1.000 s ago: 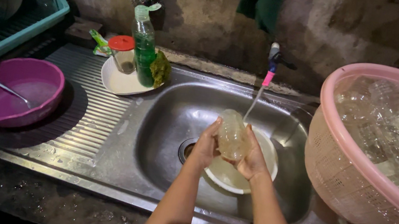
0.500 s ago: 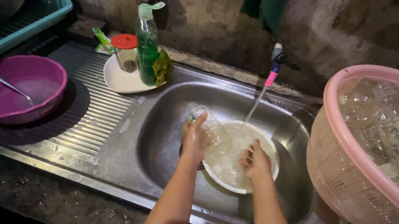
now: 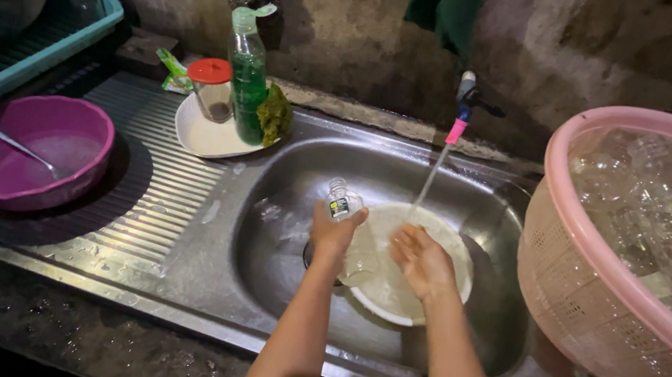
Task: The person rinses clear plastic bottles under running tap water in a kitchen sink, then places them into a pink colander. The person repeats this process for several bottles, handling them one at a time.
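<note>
Since the earlier frame, the bottle (image 3: 346, 218) has tilted with its cap end up, and the left hand (image 3: 335, 232) has moved to its middle, fingers wrapped around it. It is over the white bowl (image 3: 418, 298) in the sink (image 3: 302, 174), beside the water stream (image 3: 428, 181). The right hand (image 3: 422, 259) hangs open, fingers spread. Thin wet plastic seems light, soft and slippery; its body looks the best place to hold.
</note>
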